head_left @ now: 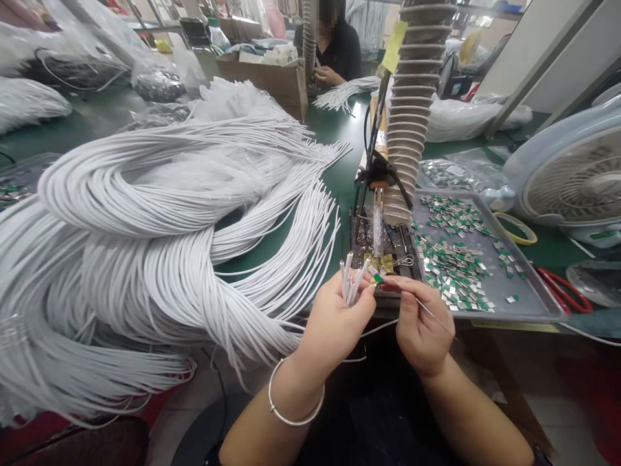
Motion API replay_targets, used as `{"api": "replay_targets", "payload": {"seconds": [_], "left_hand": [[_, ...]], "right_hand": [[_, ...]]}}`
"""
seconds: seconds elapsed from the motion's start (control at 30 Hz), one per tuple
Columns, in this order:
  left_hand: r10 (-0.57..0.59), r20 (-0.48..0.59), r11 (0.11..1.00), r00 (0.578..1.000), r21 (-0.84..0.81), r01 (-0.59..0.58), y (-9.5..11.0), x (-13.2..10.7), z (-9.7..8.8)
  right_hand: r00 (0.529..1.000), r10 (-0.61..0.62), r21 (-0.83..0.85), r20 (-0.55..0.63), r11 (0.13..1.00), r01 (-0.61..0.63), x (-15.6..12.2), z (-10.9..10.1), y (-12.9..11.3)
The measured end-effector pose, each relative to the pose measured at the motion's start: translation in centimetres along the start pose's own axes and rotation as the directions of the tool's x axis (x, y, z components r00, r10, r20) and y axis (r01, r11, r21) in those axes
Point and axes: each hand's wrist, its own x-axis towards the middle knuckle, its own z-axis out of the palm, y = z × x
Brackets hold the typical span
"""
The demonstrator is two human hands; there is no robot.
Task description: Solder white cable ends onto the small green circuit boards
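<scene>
Grips closed: left hand [334, 320] around slim white round cables [349, 288], tips up; right hand [424, 323] pinching thin silvery wire [431, 314]. White cable coils [130, 217] crowd left, leaving narrow green bench strip [337, 175]; grey rectangular tray [531, 298] reaches front edge; small green-and-silver board [378, 278] between hands, long axis slanting down-right.

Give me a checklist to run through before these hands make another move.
1. Left hand secure on the white cables: ok, several stick up from its grip.
2. Right hand holding the thin wire: ok, it passes through the fingers.
3. Small green piece at the fingertips: ok, it shows between the hands.
4. Fingers clear of the soldering iron tip: cannot tell, the tip is too small to judge.
5. Tray close by: ok, just beyond and right of the right hand.
6. Green-and-silver pieces in neat rows: not ok, they lie scattered.
</scene>
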Motion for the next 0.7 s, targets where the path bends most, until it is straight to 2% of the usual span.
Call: {"api": "replay_targets", "payload": {"seconds": [0.3,0.7], "left_hand": [[-0.004,-0.018,0.998,1.000,0.058,0.005,0.4,0.4,0.0],[0.020,-0.010,0.998,1.000,0.053,-0.020,0.6,0.5,0.0]], "right_hand": [[0.993,-0.112,0.011,0.035,0.994,0.112,1.3,0.3,-0.2],[0.993,-0.114,-0.034,0.039,0.993,0.115,1.3,0.2,-0.1]]}}
